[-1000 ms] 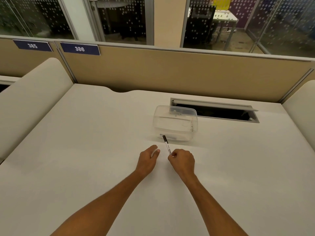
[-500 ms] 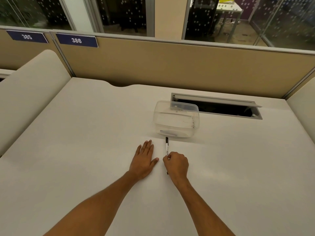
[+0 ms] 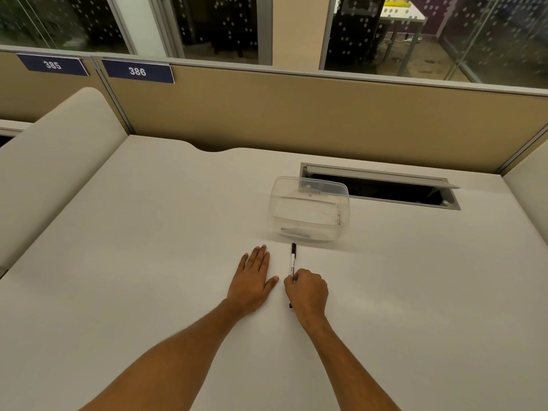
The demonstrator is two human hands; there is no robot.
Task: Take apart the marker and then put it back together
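Observation:
A thin white marker (image 3: 293,260) with a black cap lies on the white desk (image 3: 148,262), cap end pointing away from me. My right hand (image 3: 308,293) has its fingers curled round the marker's near half, and a dark tip shows below the hand. My left hand (image 3: 253,278) lies flat on the desk just left of the marker, fingers straight, apart from it.
A clear plastic container (image 3: 310,207) stands just beyond the marker's cap. Behind it is an open cable slot (image 3: 382,189) in the desk. A tan partition (image 3: 296,114) closes the far edge, and cushioned dividers (image 3: 53,161) flank both sides.
My left hand went from loosely curled beside the marker to flat on the desk. The marker turned from tilted left to pointing straight away, still in my right hand.

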